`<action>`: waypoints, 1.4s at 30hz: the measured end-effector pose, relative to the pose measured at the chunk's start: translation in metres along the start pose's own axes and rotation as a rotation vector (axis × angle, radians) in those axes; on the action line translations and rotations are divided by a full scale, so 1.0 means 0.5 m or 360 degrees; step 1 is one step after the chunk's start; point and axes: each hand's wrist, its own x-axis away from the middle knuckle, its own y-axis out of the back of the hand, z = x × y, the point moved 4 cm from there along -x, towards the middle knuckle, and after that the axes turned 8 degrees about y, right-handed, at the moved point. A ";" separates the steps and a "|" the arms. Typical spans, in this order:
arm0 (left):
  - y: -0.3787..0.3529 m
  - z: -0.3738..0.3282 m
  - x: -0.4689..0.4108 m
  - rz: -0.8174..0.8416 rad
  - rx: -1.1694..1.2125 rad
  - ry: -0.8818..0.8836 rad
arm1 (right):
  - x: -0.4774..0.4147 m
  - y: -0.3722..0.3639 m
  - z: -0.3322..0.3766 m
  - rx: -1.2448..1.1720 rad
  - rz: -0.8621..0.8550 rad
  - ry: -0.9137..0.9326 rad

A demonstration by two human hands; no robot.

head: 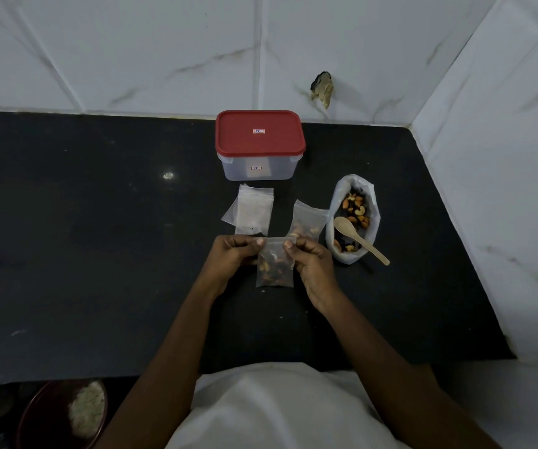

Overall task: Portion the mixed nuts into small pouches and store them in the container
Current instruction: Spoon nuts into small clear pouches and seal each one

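Pretty clearly a home kitchen: a black stone countertop [99,254] is set into a corner of white marble-look wall tiles [131,43], and a red-lidded food container [259,134] and a bag of mixed nuts [356,205] are set out on it.

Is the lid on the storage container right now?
On: the red lid sits flat on the clear container, covering its whole rim.

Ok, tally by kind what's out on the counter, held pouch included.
Small clear plastic pouches holding nuts: 2
Pile of empty clear plastic pouches: 1 (how many are in it is unclear)
Clear rectangular plastic container with red lid: 1
White plastic bag of mixed nuts: 1
Pale wooden spoon: 1
Total: 6, counting the pile as one
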 end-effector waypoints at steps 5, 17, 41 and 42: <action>-0.004 -0.002 -0.001 -0.0001 -0.0043 0.0000 | 0.001 0.002 0.003 -0.0005 -0.0013 0.0022; -0.014 -0.004 0.000 0.0069 -0.0339 -0.0015 | 0.010 -0.007 0.019 0.0384 0.0155 0.0108; 0.001 0.003 -0.016 0.0037 -0.0453 -0.0017 | -0.001 -0.007 0.003 0.0353 0.0066 0.0126; 0.000 0.002 -0.016 0.0049 -0.0443 -0.0008 | -0.001 -0.007 0.002 0.0349 0.0075 0.0115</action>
